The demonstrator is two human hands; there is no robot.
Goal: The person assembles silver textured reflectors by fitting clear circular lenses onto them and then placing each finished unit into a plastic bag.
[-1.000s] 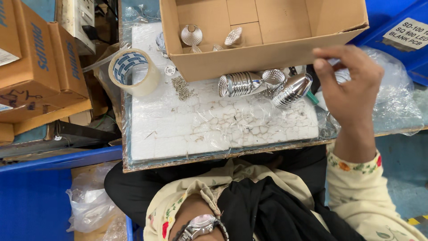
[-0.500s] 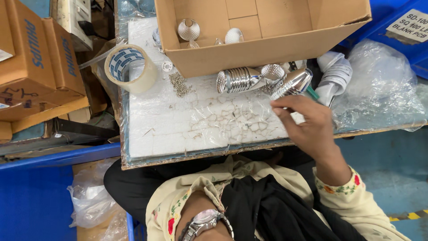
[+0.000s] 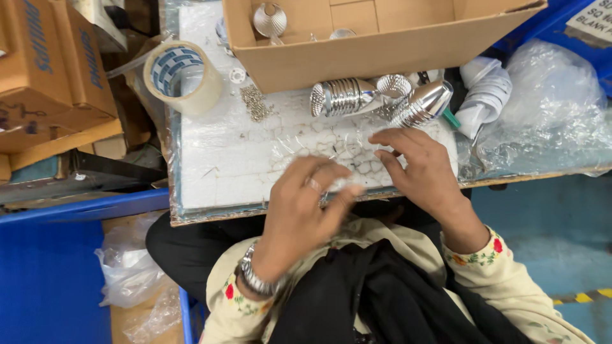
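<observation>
1. The left hand [image 3: 303, 207] and the right hand [image 3: 414, 165] meet over the white foam board [image 3: 217, 159], fingers bent close together.
2. Between them is something small and clear; I cannot tell what it is or which hand grips it.
3. The shiny ribbed metal parts [image 3: 376, 99] lie just beyond the right hand, beside the cardboard box [image 3: 357, 54].
4. A tape roll [image 3: 182, 76] stands at the board's left corner.

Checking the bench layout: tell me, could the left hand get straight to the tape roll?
Probably yes: the tape roll stands up-left of the left hand, with only bare white board between them.
</observation>
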